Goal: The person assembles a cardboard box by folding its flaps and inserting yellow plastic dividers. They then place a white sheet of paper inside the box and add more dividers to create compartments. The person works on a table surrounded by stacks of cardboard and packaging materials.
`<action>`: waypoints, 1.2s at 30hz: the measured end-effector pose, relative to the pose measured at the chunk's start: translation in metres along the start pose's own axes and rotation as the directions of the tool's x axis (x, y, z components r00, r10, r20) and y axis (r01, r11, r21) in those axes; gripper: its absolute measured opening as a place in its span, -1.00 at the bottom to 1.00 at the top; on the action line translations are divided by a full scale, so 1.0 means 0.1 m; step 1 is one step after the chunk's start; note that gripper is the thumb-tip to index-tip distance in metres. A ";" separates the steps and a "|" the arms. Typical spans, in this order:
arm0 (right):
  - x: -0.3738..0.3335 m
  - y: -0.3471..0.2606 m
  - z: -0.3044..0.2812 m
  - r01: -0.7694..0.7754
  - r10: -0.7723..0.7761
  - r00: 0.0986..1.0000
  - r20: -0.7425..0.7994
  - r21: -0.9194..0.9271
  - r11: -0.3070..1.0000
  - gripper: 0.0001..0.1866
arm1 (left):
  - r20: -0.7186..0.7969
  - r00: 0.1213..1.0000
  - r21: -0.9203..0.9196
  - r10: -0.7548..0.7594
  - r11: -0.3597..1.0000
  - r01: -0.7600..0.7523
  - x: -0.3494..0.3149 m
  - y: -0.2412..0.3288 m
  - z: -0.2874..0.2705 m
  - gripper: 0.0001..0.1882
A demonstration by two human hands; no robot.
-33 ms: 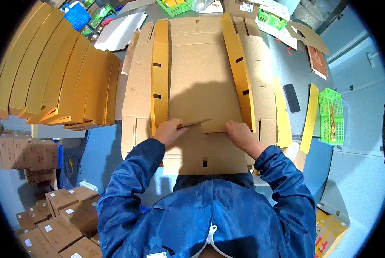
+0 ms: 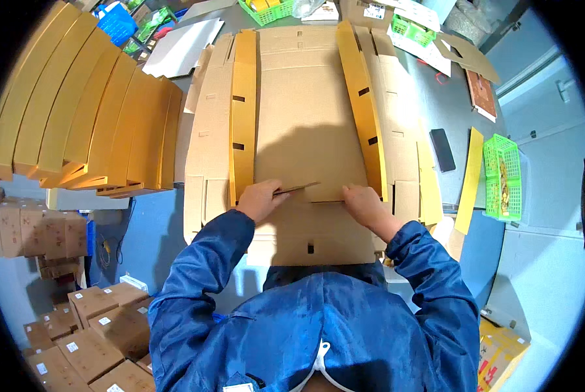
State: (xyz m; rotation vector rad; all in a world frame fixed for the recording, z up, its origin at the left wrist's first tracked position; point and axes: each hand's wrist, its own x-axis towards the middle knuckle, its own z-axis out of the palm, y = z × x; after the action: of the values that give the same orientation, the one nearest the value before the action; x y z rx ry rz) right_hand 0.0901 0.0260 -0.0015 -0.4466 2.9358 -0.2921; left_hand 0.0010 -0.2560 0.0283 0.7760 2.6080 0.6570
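Note:
A large flat cardboard box blank (image 2: pixel 305 98) lies on the table in front of me, brown inside. Its two long yellow-faced sides, a left side strip (image 2: pixel 243 111) and a right side strip (image 2: pixel 363 108), stand folded up, with dark slots in them. My left hand (image 2: pixel 258 201) is closed on a small cardboard flap (image 2: pixel 298 188) that sticks up at the near left corner. At the near right corner my right hand (image 2: pixel 366 206) pinches a second flap (image 2: pixel 328 201), seen almost edge-on. The near panel (image 2: pixel 286 251), with a dark slot, extends toward my body.
Yellow-brown folded boxes (image 2: pixel 103 117) stand in a row at left. Brown cartons (image 2: pixel 96 353) are stacked on the floor. At right lie a phone (image 2: pixel 443 149), a yellow strip (image 2: pixel 469 179) and a green basket (image 2: pixel 503 176). A white sheet (image 2: pixel 183 47) lies far left.
My left hand has shifted very slightly to the right with its flap. The right hand looks unmoved.

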 end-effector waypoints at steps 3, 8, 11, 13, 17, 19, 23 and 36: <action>-0.03 0.01 -0.07 0.047 -0.045 0.998 -0.033 0.081 0.996 -0.82 | 0.029 0.996 0.115 0.089 0.989 -0.092 0.02 0.08 0.05 -0.72; -0.19 0.17 -0.43 -0.173 0.287 0.951 -0.110 0.580 0.796 -0.79 | 0.108 0.980 0.186 0.169 0.965 -0.187 -0.01 0.02 0.09 -0.75; -0.06 0.15 -0.37 -0.069 0.133 0.980 -0.150 0.371 0.926 -0.77 | 0.140 0.951 0.201 0.276 0.932 -0.300 -0.04 0.04 0.16 -0.73; 0.02 0.10 -0.22 -0.065 0.086 0.994 -0.068 0.272 0.960 -0.74 | 0.157 0.950 0.267 0.269 0.915 -0.303 -0.03 0.03 0.25 -0.71; 0.05 -0.12 -0.33 0.197 -0.156 0.977 -0.144 0.346 0.917 -0.77 | 0.211 0.957 0.248 0.200 0.936 -0.250 0.01 0.04 0.20 -0.69; 0.06 -0.06 -0.36 0.322 -0.260 0.944 -0.204 0.391 0.862 -0.79 | 0.140 0.975 0.228 0.170 0.953 -0.199 0.01 0.07 0.24 -0.69; 0.08 -0.09 -0.49 0.404 -0.387 0.915 -0.117 0.286 0.869 -0.79 | 0.114 0.979 0.183 0.171 0.964 -0.190 0.04 0.04 0.23 -0.69; 0.20 -0.27 -0.19 0.324 -0.311 0.936 0.166 -0.059 0.944 -0.71 | -0.061 0.905 0.118 0.421 0.903 -0.412 0.11 0.35 0.39 -0.57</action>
State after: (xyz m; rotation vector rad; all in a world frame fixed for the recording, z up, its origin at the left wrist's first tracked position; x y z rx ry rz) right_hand 0.0749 -0.0027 0.0207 -0.9172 2.7236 -0.1606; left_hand 0.0238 -0.2107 0.0117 1.3939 2.5841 0.6838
